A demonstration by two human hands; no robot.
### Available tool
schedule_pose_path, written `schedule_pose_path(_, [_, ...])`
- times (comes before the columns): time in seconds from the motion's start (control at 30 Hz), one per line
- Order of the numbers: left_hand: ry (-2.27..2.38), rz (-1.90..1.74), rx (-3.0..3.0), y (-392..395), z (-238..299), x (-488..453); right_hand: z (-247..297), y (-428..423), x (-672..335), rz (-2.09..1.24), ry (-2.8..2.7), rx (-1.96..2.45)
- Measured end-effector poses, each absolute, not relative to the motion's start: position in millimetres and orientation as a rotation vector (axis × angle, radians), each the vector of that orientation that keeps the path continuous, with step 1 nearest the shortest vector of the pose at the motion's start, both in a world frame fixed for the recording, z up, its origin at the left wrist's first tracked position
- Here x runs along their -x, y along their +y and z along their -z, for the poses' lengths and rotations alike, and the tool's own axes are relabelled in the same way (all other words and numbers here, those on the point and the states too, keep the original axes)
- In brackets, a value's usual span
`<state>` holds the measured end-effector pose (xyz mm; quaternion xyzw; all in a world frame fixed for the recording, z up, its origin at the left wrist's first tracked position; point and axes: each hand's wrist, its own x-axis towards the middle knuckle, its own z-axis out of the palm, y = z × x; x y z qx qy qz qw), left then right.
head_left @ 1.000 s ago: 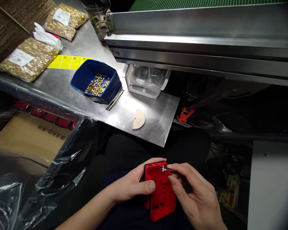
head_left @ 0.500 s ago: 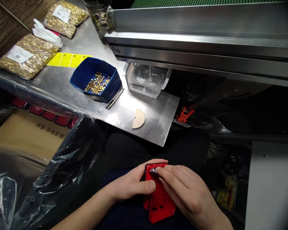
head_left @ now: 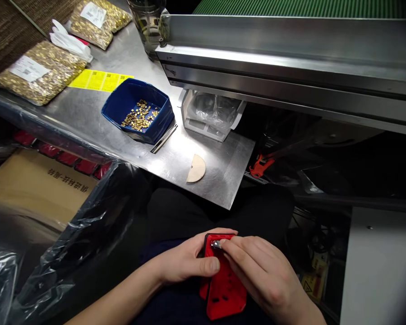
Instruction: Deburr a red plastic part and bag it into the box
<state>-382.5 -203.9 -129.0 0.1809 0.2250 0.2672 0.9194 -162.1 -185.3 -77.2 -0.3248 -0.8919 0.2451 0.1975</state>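
in your lap, your left hand (head_left: 186,264) grips the red housing (head_left: 225,289) (thumb across its face) while your right hand (head_left: 264,275) pinches a small metal piece (head_left: 216,244) against its top edge; seating it likely needs steady pressure.

housing (head_left: 225,289) seemingly on lap (head_left: 176,212), bin (head_left: 117,101) on table (head_left: 219,162)

red plastic housing (head_left: 225,284) | tilted, perforated face up | small metal piece (head_left: 215,244) at top-left corner
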Motion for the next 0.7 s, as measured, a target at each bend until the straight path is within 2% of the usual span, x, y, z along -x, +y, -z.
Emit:
schedule_pose_path(0.17, [0.397, -0.528, -0.351, -199.7, 130.6, 383.6, 74.0, -180.4, 160.1, -0.548, -2.59, 0.806])
schedule_pose_path(0.27, [0.352, -0.493, -0.371, -197.2, 130.1, 383.3, 72.8, -174.3, 152.9, -0.64, -2.496, 0.814])
schedule_pose_path(0.47, [0.389, -0.489, -0.347, -199.0, 132.1, 383.6, 115.3, -144.8, 142.7, -0.708, -1.862, 1.621])
schedule_pose_path(0.57, [0.368, -0.509, -0.322, -200.3, 134.3, 383.6, 150.5, -130.5, 154.5, -0.834, -1.779, 1.726])
schedule_pose_path(0.7, [0.356, -0.55, -0.306, -200.5, 136.6, 383.6, 187.0, -113.2, 180.6, -0.709, -1.783, 1.749])
